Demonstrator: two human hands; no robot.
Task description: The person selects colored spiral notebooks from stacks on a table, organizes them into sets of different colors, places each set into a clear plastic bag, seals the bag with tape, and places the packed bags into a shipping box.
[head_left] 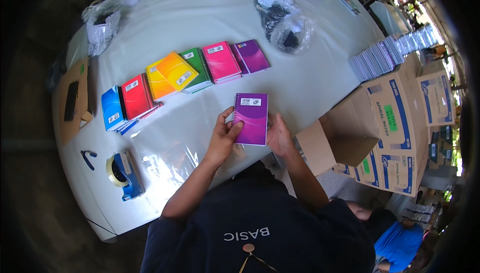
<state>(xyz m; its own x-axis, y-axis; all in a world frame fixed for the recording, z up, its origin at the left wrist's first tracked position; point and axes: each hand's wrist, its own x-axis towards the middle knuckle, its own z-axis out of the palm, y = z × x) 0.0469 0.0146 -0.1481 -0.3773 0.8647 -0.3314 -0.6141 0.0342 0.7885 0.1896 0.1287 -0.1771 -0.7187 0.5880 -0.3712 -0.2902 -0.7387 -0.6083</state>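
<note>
A purple spiral notebook with a white label is held upright in front of me over the table's near edge. My left hand grips its left, coiled side, thumb on the cover. Beside its right edge my right hand is open, fingers stretched; whether they touch the notebook I cannot tell. Beyond lie stacks of spiral notebooks in a row: blue, red, yellow, green, pink and purple. One yellow notebook lies askew on its stack.
A blue tape dispenser and small pliers lie at the left. Plastic bags sit farther back. At the right stand an opened carton, stacked cartons and rows of notebooks. A person in blue is at lower right.
</note>
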